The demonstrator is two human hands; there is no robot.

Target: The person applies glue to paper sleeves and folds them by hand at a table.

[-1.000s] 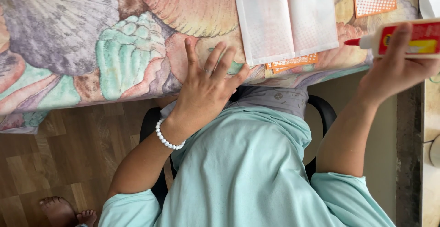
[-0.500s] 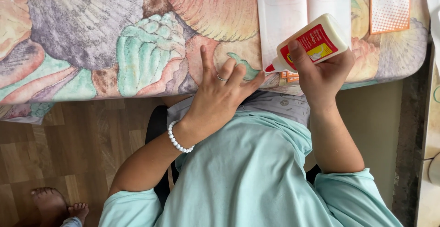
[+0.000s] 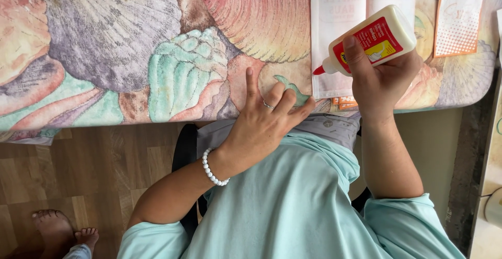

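My right hand point(image 3: 379, 78) grips a white glue bottle point(image 3: 374, 39) with a red and yellow label. Its red tip points left and down, just over the lower left part of a white folded paper sheet point(image 3: 340, 29) on the table. My left hand point(image 3: 264, 123) rests at the table's near edge beside that sheet, fingers spread and lifted, a ring on one finger and a white bead bracelet point(image 3: 212, 170) on the wrist. It holds nothing.
The table carries a cloth printed with large seashells point(image 3: 157, 55). An orange-and-white dotted card point(image 3: 460, 13) lies at the far right, and small orange paper pieces point(image 3: 342, 102) peek out under the white sheet. Wooden floor and bare feet point(image 3: 60, 230) show at lower left.
My right hand has carried the glue bottle from the far right over to the white sheet, tip now lowered at its left part. My left hand has lifted its fingers and shifted slightly.
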